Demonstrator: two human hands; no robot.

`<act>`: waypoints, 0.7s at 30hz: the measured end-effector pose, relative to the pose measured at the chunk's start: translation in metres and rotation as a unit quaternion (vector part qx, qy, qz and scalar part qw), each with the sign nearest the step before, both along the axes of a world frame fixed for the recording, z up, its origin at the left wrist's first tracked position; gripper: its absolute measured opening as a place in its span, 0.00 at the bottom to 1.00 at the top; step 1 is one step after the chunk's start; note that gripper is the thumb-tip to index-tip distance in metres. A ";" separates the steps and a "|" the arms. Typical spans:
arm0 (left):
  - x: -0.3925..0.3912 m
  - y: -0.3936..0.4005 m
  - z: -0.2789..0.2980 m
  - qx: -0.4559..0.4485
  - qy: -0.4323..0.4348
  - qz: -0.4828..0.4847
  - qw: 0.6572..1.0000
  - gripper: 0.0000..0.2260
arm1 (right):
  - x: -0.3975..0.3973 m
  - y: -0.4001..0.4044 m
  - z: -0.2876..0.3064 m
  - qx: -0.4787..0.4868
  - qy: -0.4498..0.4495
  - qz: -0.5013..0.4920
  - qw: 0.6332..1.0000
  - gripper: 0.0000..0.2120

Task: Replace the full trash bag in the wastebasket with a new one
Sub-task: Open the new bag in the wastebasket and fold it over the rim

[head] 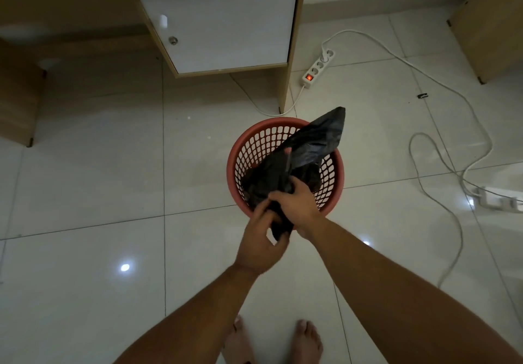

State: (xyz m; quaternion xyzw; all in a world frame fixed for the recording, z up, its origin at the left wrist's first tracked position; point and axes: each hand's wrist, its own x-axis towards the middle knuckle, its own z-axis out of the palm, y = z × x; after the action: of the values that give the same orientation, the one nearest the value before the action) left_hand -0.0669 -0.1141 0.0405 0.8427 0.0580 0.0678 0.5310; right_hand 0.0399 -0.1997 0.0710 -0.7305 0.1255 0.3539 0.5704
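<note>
Two feet [273, 341] | left hand [259, 246], right hand [295, 203] both gripping one black bag [308, 148] | one wastebasket [236, 148]

No text, label, brand or number can be read anywhere in this view
</note>
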 end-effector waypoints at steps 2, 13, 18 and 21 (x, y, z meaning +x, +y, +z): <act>-0.006 0.004 0.002 -0.045 -0.003 0.028 0.999 0.09 | 0.005 -0.002 -0.009 0.000 0.036 -0.027 0.999 0.13; 0.020 0.062 0.001 0.128 0.096 0.035 0.986 0.27 | 0.002 -0.030 -0.015 0.006 0.093 0.112 0.989 0.10; 0.028 0.064 0.007 0.212 0.126 0.061 0.967 0.07 | 0.039 -0.040 -0.011 -0.172 -0.044 0.136 0.975 0.16; 0.031 0.055 0.008 0.258 0.144 0.063 0.953 0.12 | 0.047 -0.046 -0.004 -0.349 -0.210 0.058 0.911 0.27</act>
State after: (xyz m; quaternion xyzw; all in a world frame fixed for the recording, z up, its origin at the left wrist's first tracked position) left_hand -0.0362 -0.0594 0.0484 0.9464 0.1676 -0.0080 0.2759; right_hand 0.0867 -0.2459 0.0668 -0.9467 0.0756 0.1582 0.2703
